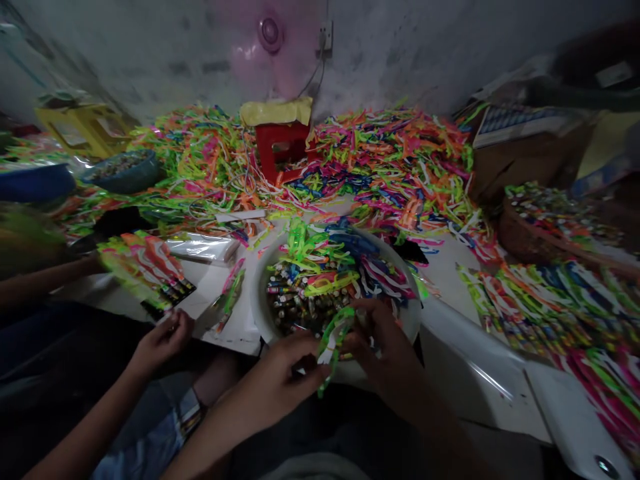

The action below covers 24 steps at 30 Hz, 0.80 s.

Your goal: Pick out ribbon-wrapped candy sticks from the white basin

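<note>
Just over the near rim of a round pale basin (257, 303), my left hand (295, 367) and my right hand (385, 343) hold one green-and-white plastic strip (333, 340) between them. The left fingers pinch its lower end; those of the right close round its upper end. Inside the basin lie many small printed tubes (290, 303), with green and yellow strips (310, 257) heaped on top. Blue and pink strips (383, 273) fill its right side. What else my right fingers may cover, I cannot make out.
A co-worker's hand (167, 337) is at the left, by a fan of bagged strips (150, 267). Clear plastic bags (203, 248) lie behind. Filled packs (540, 307) line the right side. Heaped strips (400, 147) surround a red stool (283, 150) by the wall.
</note>
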Each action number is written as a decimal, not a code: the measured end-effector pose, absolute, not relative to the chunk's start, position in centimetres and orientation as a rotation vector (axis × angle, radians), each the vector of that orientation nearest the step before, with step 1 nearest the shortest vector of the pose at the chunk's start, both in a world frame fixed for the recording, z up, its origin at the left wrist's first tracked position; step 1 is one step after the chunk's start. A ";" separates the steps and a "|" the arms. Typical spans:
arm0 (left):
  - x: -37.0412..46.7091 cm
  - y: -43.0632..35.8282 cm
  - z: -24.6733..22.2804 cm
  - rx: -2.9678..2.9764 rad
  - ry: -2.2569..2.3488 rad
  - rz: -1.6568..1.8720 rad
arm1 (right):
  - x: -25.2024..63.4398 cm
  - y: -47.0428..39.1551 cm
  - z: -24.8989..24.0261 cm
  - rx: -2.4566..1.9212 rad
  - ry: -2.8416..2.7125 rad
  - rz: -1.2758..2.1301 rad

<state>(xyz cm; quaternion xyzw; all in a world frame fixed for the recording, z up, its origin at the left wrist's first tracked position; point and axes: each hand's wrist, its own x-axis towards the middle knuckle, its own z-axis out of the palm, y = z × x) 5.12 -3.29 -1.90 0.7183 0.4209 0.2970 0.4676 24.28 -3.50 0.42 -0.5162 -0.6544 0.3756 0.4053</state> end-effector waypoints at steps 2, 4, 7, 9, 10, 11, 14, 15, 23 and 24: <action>5.3 -3.0 -2.2 1.652 1.085 0.800 | 24.3 -3.5 -0.3 -1.260 -1.568 0.904; 5.4 -2.5 -2.5 1.513 1.126 0.856 | 24.7 -3.3 -1.1 -1.269 -1.472 0.770; 5.6 -1.9 -2.7 1.379 1.125 0.939 | 25.2 -3.2 -1.5 -1.328 -1.430 0.592; 5.9 -1.5 -2.6 1.273 1.101 1.044 | 25.2 -3.4 -1.3 -1.381 -1.344 0.662; 6.1 -1.3 -2.5 1.195 1.072 1.092 | 25.1 -3.6 -1.2 -1.395 -1.272 0.740; 6.2 -1.1 -2.5 1.103 1.038 1.130 | 24.8 -3.8 -1.1 -1.393 -1.205 0.826; 6.6 -0.5 -2.4 0.849 0.931 1.138 | 23.9 -4.2 -1.3 -1.341 -1.182 1.013; 6.7 -0.4 -2.4 0.791 0.917 1.141 | 23.6 -4.2 -1.6 -1.319 -1.237 1.046; 7.0 -0.6 -3.4 0.663 0.972 1.261 | 22.0 -4.5 -3.2 -1.364 -1.455 0.953; 7.0 -0.6 -3.4 0.665 0.981 1.269 | 21.8 -4.6 -3.3 -1.361 -1.460 0.934</action>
